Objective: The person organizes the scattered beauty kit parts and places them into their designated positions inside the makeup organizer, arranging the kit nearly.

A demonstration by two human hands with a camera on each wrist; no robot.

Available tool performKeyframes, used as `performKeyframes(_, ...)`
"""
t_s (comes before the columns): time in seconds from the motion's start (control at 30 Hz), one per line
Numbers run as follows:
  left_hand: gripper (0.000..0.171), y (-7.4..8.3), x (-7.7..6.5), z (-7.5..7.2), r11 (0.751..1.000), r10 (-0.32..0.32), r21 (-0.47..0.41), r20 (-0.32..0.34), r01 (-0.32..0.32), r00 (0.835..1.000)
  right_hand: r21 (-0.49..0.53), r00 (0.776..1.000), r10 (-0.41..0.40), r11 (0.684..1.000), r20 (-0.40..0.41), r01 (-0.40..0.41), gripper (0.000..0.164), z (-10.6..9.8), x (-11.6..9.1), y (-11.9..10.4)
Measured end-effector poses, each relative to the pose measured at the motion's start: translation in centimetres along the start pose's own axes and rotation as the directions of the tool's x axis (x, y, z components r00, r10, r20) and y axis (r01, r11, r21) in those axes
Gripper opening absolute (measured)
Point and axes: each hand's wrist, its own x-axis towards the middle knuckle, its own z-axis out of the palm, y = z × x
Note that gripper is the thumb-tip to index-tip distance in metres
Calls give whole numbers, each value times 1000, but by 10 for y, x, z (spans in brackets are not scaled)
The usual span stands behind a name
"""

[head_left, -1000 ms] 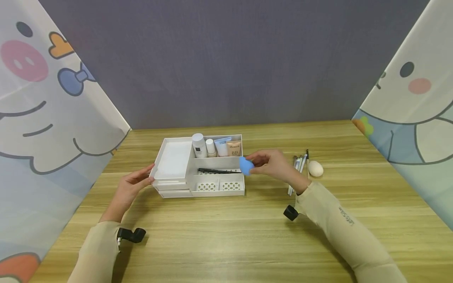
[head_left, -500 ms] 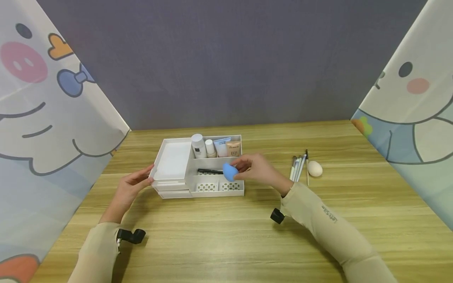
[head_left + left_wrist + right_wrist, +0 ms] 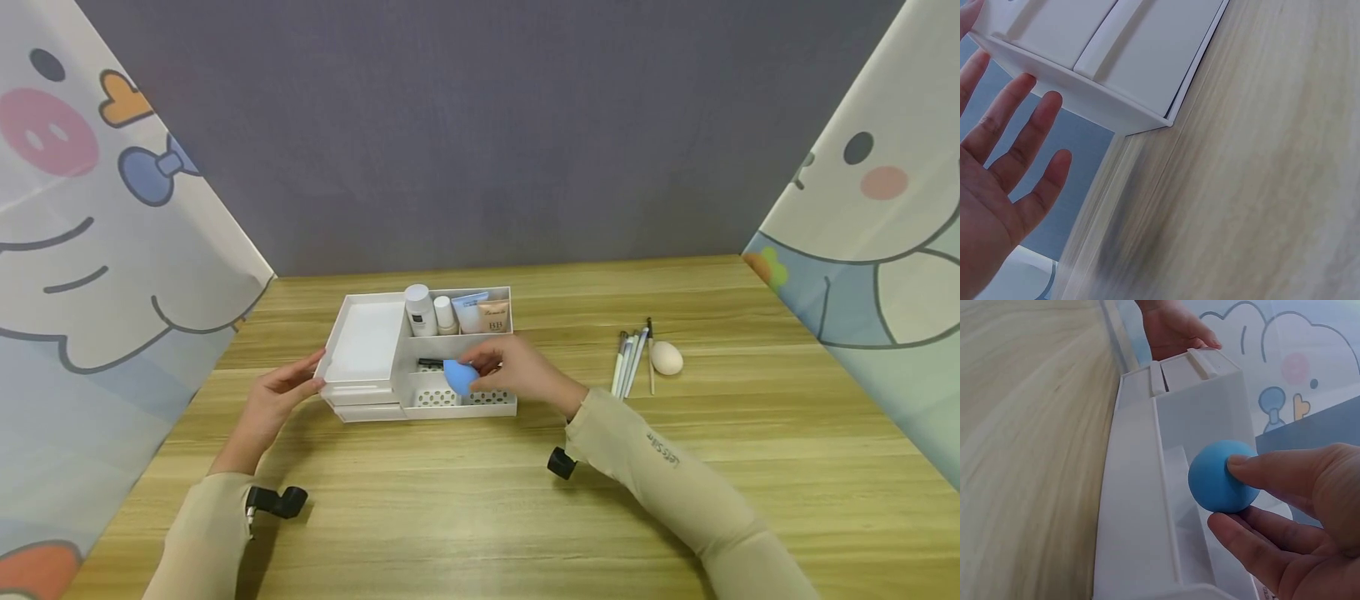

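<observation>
A blue makeup sponge [image 3: 460, 377] is pinched between the thumb and fingers of my right hand [image 3: 521, 372]. The right wrist view shows the sponge [image 3: 1216, 481] above the front compartments of the white organizer [image 3: 461, 411]. My left hand [image 3: 272, 404] touches the organizer's left side with fairly straight fingers. In the left wrist view, the fingertips [image 3: 1051, 103] are at the wall beside the drawers. A black pen [image 3: 430, 362] lies in the middle compartment, partly hidden by the sponge and right hand. The front compartments have perforated bottoms.
The organizer's back row holds a white bottle [image 3: 422, 312], a small white-capped bottle [image 3: 445, 313], a blue tube [image 3: 470, 313] and a beige BB tube [image 3: 493, 316]. To the right lie several slim brushes [image 3: 632, 364] and a cream egg-shaped sponge [image 3: 667, 358].
My right hand has carried the blue sponge leftward and slightly nearer, from the organizer's right edge to above the front compartments. My left hand stays at the organizer's side.
</observation>
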Motion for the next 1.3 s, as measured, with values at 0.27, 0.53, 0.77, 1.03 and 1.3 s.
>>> performKeyframes(0.27, 43, 2, 0, -1, 1000, 5, -6, -6, -5, 1000, -5, 998, -20, 1000, 51, 20, 33, 13, 12, -3)
performKeyframes(0.53, 43, 0, 0, -1, 1000, 14, -13, 2, -14, 1000, -103, 995, -26, 994, 97, 36, 33, 26, 18, -4)
performKeyframes(0.77, 43, -1, 1, -1, 999, 20, -24, 2, -20, 1000, -192, 994, -66, 978, 92, 83, 33, 34, 18, -4)
performKeyframes(1.03, 44, -1, 0, -1, 1000, 9, -16, 2, -8, 1000, -264, 996, -24, 963, 88, 47, 30, 37, 19, -7)
performKeyframes(1.3, 44, -1, 0, -1, 1000, -17, 13, -7, 17, 1000, -275, 996, -35, 960, 85, 58, 27, 36, 18, -7)
